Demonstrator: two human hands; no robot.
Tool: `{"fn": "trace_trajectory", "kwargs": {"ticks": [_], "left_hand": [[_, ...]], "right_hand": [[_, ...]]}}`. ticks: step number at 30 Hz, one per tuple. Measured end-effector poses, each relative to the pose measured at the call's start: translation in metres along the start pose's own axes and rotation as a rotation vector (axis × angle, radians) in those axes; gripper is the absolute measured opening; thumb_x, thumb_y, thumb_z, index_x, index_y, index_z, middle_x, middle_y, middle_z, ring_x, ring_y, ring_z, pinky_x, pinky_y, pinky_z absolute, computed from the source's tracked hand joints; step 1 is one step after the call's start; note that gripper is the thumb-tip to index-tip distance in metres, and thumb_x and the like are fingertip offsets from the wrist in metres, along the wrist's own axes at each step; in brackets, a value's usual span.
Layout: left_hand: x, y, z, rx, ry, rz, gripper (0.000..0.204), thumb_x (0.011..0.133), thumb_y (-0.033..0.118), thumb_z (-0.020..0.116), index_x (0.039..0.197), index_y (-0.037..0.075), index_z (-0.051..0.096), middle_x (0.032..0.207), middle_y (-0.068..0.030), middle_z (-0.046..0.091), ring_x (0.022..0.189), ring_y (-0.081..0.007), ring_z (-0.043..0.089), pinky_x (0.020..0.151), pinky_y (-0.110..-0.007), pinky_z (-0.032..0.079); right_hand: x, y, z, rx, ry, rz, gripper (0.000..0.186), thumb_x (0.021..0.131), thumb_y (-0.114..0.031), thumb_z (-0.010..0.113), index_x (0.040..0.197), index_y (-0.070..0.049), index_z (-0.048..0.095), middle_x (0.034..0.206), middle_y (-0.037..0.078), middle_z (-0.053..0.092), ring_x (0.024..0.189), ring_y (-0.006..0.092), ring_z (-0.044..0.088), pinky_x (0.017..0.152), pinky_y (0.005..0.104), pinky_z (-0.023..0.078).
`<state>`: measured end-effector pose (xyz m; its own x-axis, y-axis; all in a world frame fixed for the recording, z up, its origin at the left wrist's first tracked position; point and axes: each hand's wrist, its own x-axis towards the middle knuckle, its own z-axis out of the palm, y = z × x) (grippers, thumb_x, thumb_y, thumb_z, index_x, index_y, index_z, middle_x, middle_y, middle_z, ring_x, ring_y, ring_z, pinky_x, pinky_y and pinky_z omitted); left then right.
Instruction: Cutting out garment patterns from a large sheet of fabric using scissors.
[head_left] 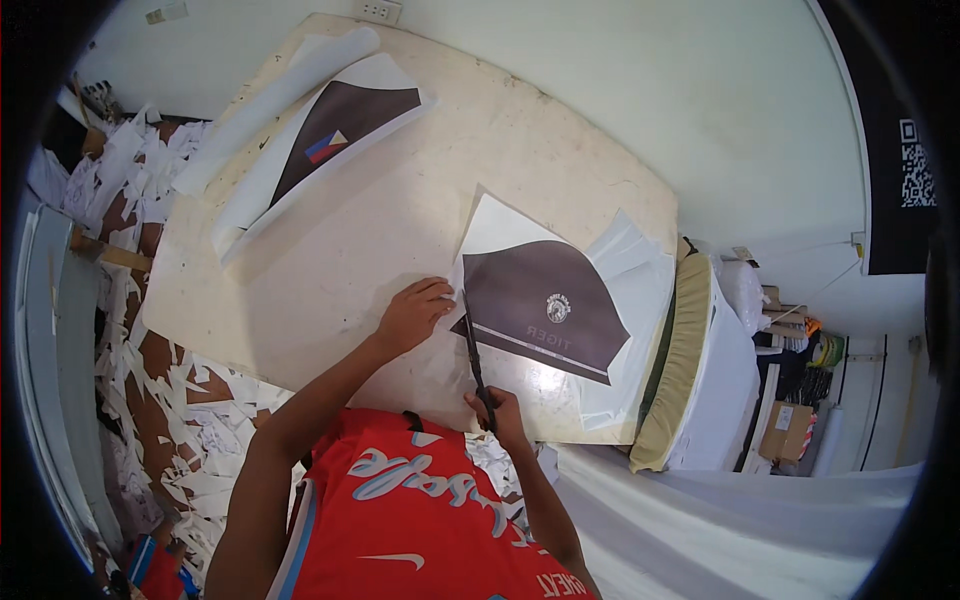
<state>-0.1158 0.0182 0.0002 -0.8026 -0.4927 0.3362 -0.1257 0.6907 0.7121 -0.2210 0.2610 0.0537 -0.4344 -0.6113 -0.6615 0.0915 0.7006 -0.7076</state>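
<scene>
In my right hand is a pair of black scissors, my fingers closed round the handles. The blades point away from me and lie along the left edge of a dark printed shape on a white sheet. That shape has a curved top, a round white emblem and a pale stripe near its lower edge. At the sheet's left margin, my left hand has its fingers curled together on the white edge strip, close to the blades. Part of the strip is hidden under the fingers.
A second printed sheet with a small flag lies beside a white roll at the far left of the pale table. White sheets are stacked at right, near a beige-edged padded item. Paper scraps cover the floor.
</scene>
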Motion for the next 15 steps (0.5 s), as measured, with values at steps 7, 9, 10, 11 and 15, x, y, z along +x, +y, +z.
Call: {"fn": "trace_trajectory", "kwargs": {"ticks": [7,9,10,11,15], "left_hand": [[0.003,0.002,-0.004,-0.005,-0.002,-0.015,0.025,0.083,0.005,0.068,0.108,0.006,0.07,0.122,-0.0059,0.062,0.125,-0.024,0.053,0.103,-0.036,0.046],[0.002,0.001,-0.003,-0.004,0.003,-0.011,0.027,0.083,0.004,0.068,0.11,0.005,0.069,0.124,-0.006,0.061,0.126,-0.0241,0.052,0.104,-0.036,0.045],[0.0,0.0,-0.002,0.01,-0.018,-0.008,0.027,0.083,0.004,0.067,0.11,0.005,0.069,0.124,-0.0058,0.061,0.127,-0.024,0.051,0.105,-0.036,0.045],[0.0,0.0,-0.001,0.023,-0.039,-0.006,0.027,0.083,0.004,0.067,0.11,0.005,0.069,0.124,-0.0056,0.061,0.129,-0.024,0.05,0.106,-0.036,0.044],[0.0,-0.003,-0.001,0.023,-0.044,-0.025,0.027,0.083,0.004,0.067,0.11,0.005,0.069,0.124,-0.0052,0.061,0.13,-0.0238,0.049,0.107,-0.035,0.043]], "right_hand": [[0.01,-0.007,0.005,0.02,0.006,-0.017,0.038,0.088,-0.037,0.075,0.072,-0.007,0.058,0.054,-0.003,0.049,0.046,0.0063,0.045,0.045,0.0241,0.034],[0.007,-0.004,0.008,0.022,0.02,-0.016,0.038,0.087,-0.036,0.076,0.07,-0.006,0.059,0.054,-0.002,0.05,0.046,0.0068,0.045,0.045,0.0249,0.034],[0.007,-0.006,0.01,0.031,0.032,-0.015,0.039,0.086,-0.035,0.077,0.069,-0.005,0.059,0.054,-0.001,0.05,0.046,0.0074,0.045,0.046,0.0257,0.034],[0.008,-0.009,0.011,0.029,0.03,-0.016,0.039,0.086,-0.035,0.077,0.069,-0.005,0.059,0.054,-0.001,0.05,0.046,0.0074,0.045,0.046,0.0257,0.034],[0.017,-0.019,0.012,0.04,0.026,-0.023,0.039,0.085,-0.034,0.078,0.068,-0.005,0.06,0.053,-0.001,0.05,0.046,0.0071,0.046,0.045,0.0252,0.035]]}}
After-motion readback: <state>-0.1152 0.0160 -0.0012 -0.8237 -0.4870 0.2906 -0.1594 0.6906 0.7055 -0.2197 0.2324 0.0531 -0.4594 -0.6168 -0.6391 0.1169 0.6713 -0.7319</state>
